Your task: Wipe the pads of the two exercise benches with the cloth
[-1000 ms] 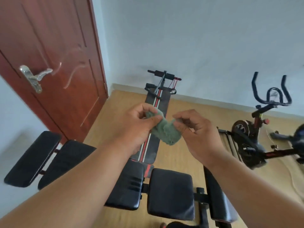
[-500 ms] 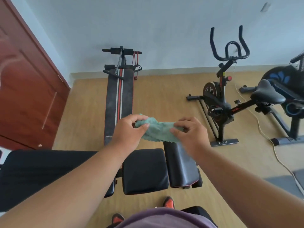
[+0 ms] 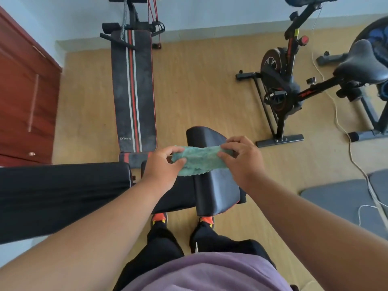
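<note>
A green fluffy cloth (image 3: 199,159) is stretched between my two hands above the near bench. My left hand (image 3: 162,166) pinches its left end and my right hand (image 3: 241,160) pinches its right end. Below them lies the near black bench: a long pad (image 3: 63,194) at the left and a short upturned pad (image 3: 216,190) under the cloth. A second bench with red and grey stripes (image 3: 133,89) runs away from me toward the wall.
An exercise bike (image 3: 294,80) stands on the wooden floor at the right, with a white cable (image 3: 344,131) trailing past it. A grey mat (image 3: 340,198) lies at the right. A brown door (image 3: 23,91) is at the left. My feet (image 3: 182,221) stand against the near bench.
My view has tilted down from the wall and door to the floor and my feet. My hands have pulled the bunched cloth out wide between them.
</note>
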